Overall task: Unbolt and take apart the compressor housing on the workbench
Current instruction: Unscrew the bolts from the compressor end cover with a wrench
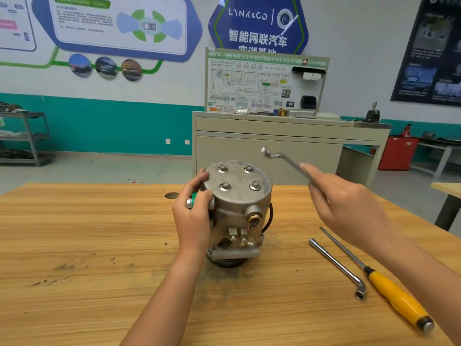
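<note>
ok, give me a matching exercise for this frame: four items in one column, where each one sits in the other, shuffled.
1. grey metal compressor housing
2. silver offset ring spanner
3. chrome L-shaped socket wrench
4. yellow-handled screwdriver

A. lying on the wooden workbench, furthest right
B. raised in the right hand
C. upright on the workbench, gripped by the left hand
D. lying flat between housing and screwdriver

Pairs: 1-C, 2-B, 3-D, 4-A
</note>
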A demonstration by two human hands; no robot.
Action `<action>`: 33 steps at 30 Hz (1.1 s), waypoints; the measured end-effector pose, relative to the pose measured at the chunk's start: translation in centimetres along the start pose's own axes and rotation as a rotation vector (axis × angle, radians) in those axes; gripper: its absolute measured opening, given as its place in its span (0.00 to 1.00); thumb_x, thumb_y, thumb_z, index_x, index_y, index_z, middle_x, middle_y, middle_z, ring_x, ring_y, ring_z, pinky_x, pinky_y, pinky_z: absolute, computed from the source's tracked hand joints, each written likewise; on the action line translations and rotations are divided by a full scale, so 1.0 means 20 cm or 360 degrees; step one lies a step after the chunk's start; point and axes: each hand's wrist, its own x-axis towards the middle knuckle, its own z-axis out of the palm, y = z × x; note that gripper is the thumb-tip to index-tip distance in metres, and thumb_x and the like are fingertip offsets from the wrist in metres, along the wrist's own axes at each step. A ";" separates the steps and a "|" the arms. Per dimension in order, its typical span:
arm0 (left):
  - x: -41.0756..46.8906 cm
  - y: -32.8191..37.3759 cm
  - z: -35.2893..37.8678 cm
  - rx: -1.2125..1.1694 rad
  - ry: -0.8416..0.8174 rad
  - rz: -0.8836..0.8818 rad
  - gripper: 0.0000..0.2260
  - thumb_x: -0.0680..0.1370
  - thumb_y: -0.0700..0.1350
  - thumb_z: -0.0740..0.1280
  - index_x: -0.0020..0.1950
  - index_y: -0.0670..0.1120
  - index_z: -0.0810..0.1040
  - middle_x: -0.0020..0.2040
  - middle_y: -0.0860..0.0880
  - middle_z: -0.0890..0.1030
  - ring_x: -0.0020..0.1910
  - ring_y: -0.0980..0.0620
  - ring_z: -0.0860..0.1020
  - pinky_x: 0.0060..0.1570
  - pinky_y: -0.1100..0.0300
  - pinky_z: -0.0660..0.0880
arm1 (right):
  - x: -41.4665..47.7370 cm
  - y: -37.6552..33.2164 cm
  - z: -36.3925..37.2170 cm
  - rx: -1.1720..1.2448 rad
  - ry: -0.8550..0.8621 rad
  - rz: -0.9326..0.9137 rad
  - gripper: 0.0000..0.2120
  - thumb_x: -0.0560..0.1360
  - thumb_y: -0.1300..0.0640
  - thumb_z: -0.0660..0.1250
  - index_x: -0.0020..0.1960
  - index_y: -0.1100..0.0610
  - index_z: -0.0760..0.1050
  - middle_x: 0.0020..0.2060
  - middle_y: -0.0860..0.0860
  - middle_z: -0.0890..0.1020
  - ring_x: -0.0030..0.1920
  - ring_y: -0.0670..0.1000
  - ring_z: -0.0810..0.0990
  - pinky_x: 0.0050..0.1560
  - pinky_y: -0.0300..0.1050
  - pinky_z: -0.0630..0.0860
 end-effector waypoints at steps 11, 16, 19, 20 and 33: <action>-0.02 0.00 0.01 -0.0048 0.0026 0.0046 0.15 0.68 0.43 0.61 0.50 0.54 0.81 0.59 0.53 0.80 0.62 0.33 0.72 0.59 0.30 0.66 | -0.09 -0.07 -0.05 -0.0246 -0.0639 0.0351 0.24 0.80 0.52 0.48 0.74 0.42 0.48 0.46 0.45 0.76 0.43 0.49 0.76 0.41 0.44 0.76; -0.02 -0.01 0.01 -0.0042 0.0014 0.0058 0.15 0.67 0.43 0.61 0.50 0.54 0.80 0.60 0.52 0.80 0.62 0.43 0.76 0.61 0.35 0.69 | -0.04 -0.15 -0.09 -0.0317 -0.0741 0.0360 0.25 0.80 0.56 0.49 0.74 0.44 0.48 0.38 0.47 0.73 0.40 0.51 0.74 0.38 0.46 0.75; -0.01 -0.03 0.01 -0.0026 -0.0027 0.0111 0.15 0.68 0.43 0.61 0.51 0.52 0.80 0.59 0.56 0.79 0.62 0.55 0.76 0.63 0.49 0.72 | 0.01 -0.25 -0.12 -0.0636 -0.0866 0.0280 0.30 0.76 0.65 0.53 0.74 0.52 0.47 0.33 0.50 0.67 0.33 0.52 0.71 0.30 0.46 0.69; -0.01 -0.03 0.01 -0.0009 -0.0042 0.0138 0.15 0.68 0.43 0.61 0.51 0.51 0.80 0.59 0.57 0.79 0.61 0.61 0.75 0.63 0.56 0.72 | 0.02 -0.30 -0.13 -0.0727 -0.0931 0.0245 0.33 0.75 0.68 0.53 0.75 0.56 0.44 0.34 0.51 0.67 0.34 0.53 0.73 0.28 0.46 0.68; 0.05 -0.01 -0.03 0.0080 -0.0214 0.0008 0.14 0.71 0.42 0.62 0.52 0.56 0.80 0.61 0.50 0.80 0.63 0.42 0.75 0.58 0.34 0.70 | 0.04 0.14 0.16 -0.0709 0.0339 -0.0185 0.12 0.77 0.58 0.61 0.50 0.62 0.81 0.35 0.55 0.82 0.36 0.55 0.81 0.52 0.60 0.74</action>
